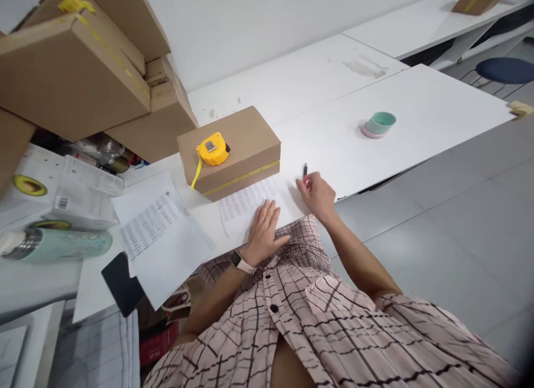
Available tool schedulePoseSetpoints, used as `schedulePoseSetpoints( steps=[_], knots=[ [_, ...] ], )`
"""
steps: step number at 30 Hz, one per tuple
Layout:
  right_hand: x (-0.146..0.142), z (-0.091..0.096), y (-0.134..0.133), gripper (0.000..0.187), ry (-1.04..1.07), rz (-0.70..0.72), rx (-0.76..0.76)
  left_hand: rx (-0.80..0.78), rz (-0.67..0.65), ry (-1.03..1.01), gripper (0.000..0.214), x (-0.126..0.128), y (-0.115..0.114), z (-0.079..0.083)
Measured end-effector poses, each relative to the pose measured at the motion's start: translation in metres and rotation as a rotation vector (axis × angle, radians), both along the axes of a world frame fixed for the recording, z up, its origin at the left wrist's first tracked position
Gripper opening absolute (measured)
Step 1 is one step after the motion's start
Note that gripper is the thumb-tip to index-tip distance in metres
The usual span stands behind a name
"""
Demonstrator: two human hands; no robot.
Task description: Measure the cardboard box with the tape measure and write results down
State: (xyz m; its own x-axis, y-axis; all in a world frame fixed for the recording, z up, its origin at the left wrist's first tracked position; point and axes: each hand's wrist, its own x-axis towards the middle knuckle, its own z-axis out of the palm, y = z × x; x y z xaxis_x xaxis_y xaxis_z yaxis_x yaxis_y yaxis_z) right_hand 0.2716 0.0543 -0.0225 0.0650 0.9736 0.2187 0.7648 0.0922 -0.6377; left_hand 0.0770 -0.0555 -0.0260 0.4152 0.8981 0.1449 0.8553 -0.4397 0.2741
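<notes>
My left hand point(264, 232), with a watch point(243, 263) on its wrist, lies flat with fingers stretched over a printed sheet point(250, 201). To its right, at the table's front edge, the fingers of my right hand point(317, 196) are closed around a pen point(305, 170), whose dark end sticks out. Just beyond the sheet sits a closed cardboard box point(246, 133) with yellow tape along its side. A yellow tape measure point(213, 149) rests on top of that box, its strip hanging over the left edge.
Stacked cartons point(75, 70) rise at the left. Below them are more printed papers point(162, 237), a dark flat object point(122, 284) and a mint bottle point(69, 244) on its side. A green cup point(380, 122) stands farther right on the white table point(334, 98). A blue stool point(507, 69) is at far right.
</notes>
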Motion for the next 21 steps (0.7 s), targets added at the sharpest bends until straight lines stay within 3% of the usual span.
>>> schedulePoseSetpoints(
  steps=[2,5,7,9,13,15,17,21],
  knots=[
    [-0.002,0.002,0.027,0.047,-0.153,-0.038,-0.065,-0.072,-0.002,0.081,0.086,0.011,-0.001,-0.009],
    [-0.015,0.001,0.052,0.035,-0.299,0.081,-0.147,-0.082,0.044,0.180,0.079,0.023,0.006,-0.013],
    [-0.019,0.000,0.058,0.028,-0.274,0.160,-0.171,-0.067,0.077,0.218,0.074,0.029,0.010,-0.014],
    [-0.015,0.002,0.058,0.026,-0.080,0.213,-0.187,-0.056,0.102,0.237,0.071,0.034,0.012,-0.014],
    [0.008,0.015,0.043,0.035,0.718,0.414,-0.347,-0.053,0.118,0.234,0.069,0.039,0.013,-0.014],
    [0.013,0.023,0.031,0.045,0.971,0.527,-0.406,-0.056,0.121,0.234,0.068,0.039,0.013,-0.014],
    [0.006,0.027,0.019,0.049,1.032,0.557,-0.399,-0.065,0.131,0.237,0.068,0.040,0.014,-0.013],
    [-0.026,0.017,0.007,0.042,0.968,0.450,-0.336,-0.066,0.139,0.228,0.064,0.041,0.014,-0.014]
  ],
)
